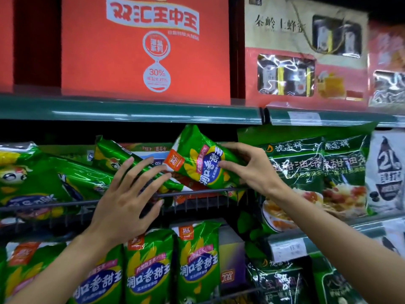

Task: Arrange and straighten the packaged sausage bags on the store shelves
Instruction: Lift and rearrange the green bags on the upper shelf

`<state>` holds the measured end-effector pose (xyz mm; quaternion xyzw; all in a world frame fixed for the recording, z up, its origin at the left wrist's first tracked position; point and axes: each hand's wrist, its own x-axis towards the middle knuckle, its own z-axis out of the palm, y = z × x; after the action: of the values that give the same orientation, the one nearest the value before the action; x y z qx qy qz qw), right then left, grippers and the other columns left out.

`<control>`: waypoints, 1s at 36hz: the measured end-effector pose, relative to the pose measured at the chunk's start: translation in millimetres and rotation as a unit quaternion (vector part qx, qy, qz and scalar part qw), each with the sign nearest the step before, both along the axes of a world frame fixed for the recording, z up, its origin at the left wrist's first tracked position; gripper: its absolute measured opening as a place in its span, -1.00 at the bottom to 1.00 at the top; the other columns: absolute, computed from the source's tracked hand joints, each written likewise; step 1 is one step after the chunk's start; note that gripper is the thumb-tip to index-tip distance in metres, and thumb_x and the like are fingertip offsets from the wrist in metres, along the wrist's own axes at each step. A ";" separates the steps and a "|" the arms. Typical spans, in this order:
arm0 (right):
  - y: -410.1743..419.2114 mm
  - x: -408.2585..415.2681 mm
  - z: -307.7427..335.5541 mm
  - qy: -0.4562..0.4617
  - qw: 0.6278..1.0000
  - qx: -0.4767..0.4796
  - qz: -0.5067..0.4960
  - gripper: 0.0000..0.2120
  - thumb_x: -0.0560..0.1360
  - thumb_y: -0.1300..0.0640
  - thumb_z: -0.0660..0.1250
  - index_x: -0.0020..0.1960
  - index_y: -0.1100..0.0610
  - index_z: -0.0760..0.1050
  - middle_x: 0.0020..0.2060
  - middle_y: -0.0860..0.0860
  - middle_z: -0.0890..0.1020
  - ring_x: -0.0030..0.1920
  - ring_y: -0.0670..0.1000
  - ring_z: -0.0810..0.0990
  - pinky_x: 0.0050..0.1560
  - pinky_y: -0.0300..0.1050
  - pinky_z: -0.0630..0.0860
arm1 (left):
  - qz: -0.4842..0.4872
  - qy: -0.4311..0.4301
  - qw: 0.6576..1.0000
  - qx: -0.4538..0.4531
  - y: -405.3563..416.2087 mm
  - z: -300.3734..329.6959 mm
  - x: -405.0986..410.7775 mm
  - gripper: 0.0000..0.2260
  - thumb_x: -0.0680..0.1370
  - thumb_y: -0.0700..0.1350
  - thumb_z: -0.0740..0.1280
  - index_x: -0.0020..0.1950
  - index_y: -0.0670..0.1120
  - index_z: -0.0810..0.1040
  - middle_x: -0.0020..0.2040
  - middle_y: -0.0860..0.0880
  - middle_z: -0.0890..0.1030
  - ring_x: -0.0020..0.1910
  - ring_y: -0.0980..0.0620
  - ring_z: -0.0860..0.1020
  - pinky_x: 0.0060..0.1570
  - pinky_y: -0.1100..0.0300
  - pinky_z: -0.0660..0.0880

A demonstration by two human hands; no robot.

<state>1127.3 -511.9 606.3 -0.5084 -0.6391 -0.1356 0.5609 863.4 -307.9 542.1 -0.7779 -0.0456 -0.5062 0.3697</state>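
My right hand grips a green sausage bag by its right end, thumb under and fingers over, holding it tilted above the middle shelf's wire rail. My left hand reaches toward the same shelf with spread straight fingers, fingertips touching a slanted green bag lying on the pile. More green bags lie flat and crooked at the left of that shelf. On the shelf below, three green bags stand upright in a row.
A red carton and gift boxes stand on the top shelf. Large green packs and a white pack fill the right section. A price label sits on the lower right shelf edge.
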 end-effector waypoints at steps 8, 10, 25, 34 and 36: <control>-0.5 -3.5 -11.2 -0.046 0.999 0.021 -0.015 -0.53 0.49 0.14 0.54 0.37 0.10 0.56 0.21 -0.08 0.67 0.19 -0.15 0.65 0.19 -0.15 0.62 | -0.006 0.000 1.000 -0.004 -0.3 -1.1 -0.2 -0.44 0.64 0.12 0.26 0.62 -0.03 0.33 0.61 -0.03 0.33 0.64 -0.13 0.20 0.60 -0.24 0.05; 0.5 -3.6 -22.0 -0.070 0.996 0.044 -0.033 -0.54 0.47 0.15 0.55 0.34 0.06 0.56 0.22 -0.06 0.65 0.20 -0.14 0.63 0.23 -0.17 0.58 | -0.007 0.000 1.000 -0.004 0.2 -1.5 -0.3 -0.43 0.64 0.12 0.27 0.62 -0.02 0.33 0.61 -0.02 0.32 0.64 -0.13 0.20 0.61 -0.24 0.05; -6.9 -20.0 -30.8 0.042 0.963 0.255 0.073 -0.59 0.54 0.05 0.48 0.35 -0.02 0.49 0.23 -0.03 0.63 0.26 0.07 0.63 0.26 -0.10 0.57 | -0.245 -0.087 0.950 -0.172 -50.3 13.8 4.6 -0.59 0.63 -0.03 0.39 0.45 -0.14 0.51 0.37 0.00 0.53 0.41 0.01 0.49 0.40 -0.05 0.47; -6.7 -38.8 -19.8 0.130 0.939 0.276 0.161 -0.59 0.51 0.21 0.44 0.32 0.09 0.45 0.23 0.16 0.62 0.29 0.03 0.61 0.31 -0.15 0.52 | -0.303 0.000 0.873 -0.382 -116.7 61.8 49.7 -0.52 0.51 0.07 0.53 0.40 0.21 0.50 0.20 0.43 0.61 0.23 0.41 0.55 0.21 0.46 0.45; -9.6 -30.9 -17.4 0.144 0.947 0.245 0.152 -0.57 0.51 0.17 0.45 0.34 0.10 0.43 0.26 0.18 0.59 0.32 0.05 0.59 0.36 -0.07 0.51 | -0.329 -0.010 0.858 -0.394 -118.3 65.1 55.5 -0.54 0.52 -0.05 0.54 0.40 0.10 0.55 0.18 0.33 0.66 0.16 0.35 0.62 0.15 0.40 0.53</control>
<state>1096.4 -521.5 588.8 -0.2660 -0.5684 -0.1260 0.7683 918.9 -426.2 607.1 -0.8233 0.0140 -0.5457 -0.1558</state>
